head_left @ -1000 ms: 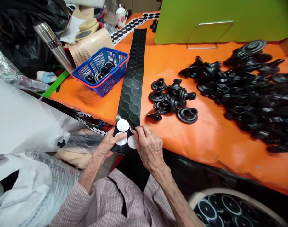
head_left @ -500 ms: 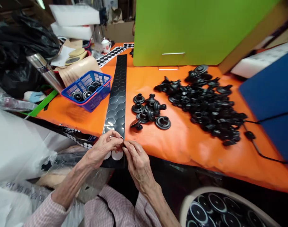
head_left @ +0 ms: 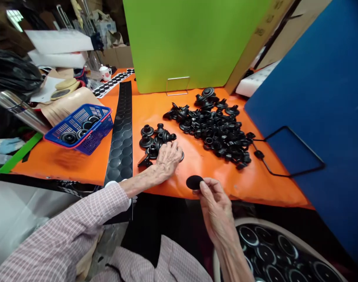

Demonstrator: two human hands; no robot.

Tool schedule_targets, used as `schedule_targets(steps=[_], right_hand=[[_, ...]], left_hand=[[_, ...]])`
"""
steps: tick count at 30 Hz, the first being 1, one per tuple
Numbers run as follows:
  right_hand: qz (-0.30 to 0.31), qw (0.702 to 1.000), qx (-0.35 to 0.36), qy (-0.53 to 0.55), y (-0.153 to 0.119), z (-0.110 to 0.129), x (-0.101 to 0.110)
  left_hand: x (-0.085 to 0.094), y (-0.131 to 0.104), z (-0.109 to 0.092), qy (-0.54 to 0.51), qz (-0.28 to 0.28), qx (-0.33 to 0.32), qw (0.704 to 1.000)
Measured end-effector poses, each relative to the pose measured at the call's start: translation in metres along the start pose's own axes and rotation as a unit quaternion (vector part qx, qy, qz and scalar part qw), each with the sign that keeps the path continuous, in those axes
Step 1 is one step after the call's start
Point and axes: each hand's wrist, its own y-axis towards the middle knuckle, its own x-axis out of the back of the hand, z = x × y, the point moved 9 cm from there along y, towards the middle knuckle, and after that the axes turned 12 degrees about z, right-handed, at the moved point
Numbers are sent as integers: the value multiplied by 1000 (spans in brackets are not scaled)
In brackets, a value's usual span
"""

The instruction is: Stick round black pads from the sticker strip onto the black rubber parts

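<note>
Between thumb and fingers, my right hand (head_left: 216,199) pinches a round black disc (head_left: 194,182) over the table's front edge. My left hand (head_left: 168,158) reaches across to the small group of black knobbed parts (head_left: 146,141), its fingers curled down over a part at the group's right side, mostly hidden beneath them. Left of that group lies a long strip of round black stickers (head_left: 121,135). A larger pile of black parts (head_left: 220,131) sits behind and to the right.
A blue basket (head_left: 92,141) with black round parts stands on the orange table (head_left: 193,164) at left. Upright green (head_left: 184,39) and blue (head_left: 308,105) panels border the back and right. A round tub (head_left: 240,222) of black discs is at lower right.
The view has turned right. My hands, together over the strip before, have parted: the left moved onto the small group, and the right now shows the black disc.
</note>
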Motion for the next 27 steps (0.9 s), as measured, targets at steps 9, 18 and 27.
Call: schedule_targets(steps=[9, 18, 27], right_hand=[[1, 991, 53, -126, -11, 15, 10], [117, 971, 95, -183, -20, 44, -54], [158, 984, -46, -61, -17, 8, -72]], left_hand=[[17, -32, 16, -294, -16, -14, 956], [-30, -124, 54, -793, -4, 183, 581], [-23, -141, 53, -757, -4, 110, 643]])
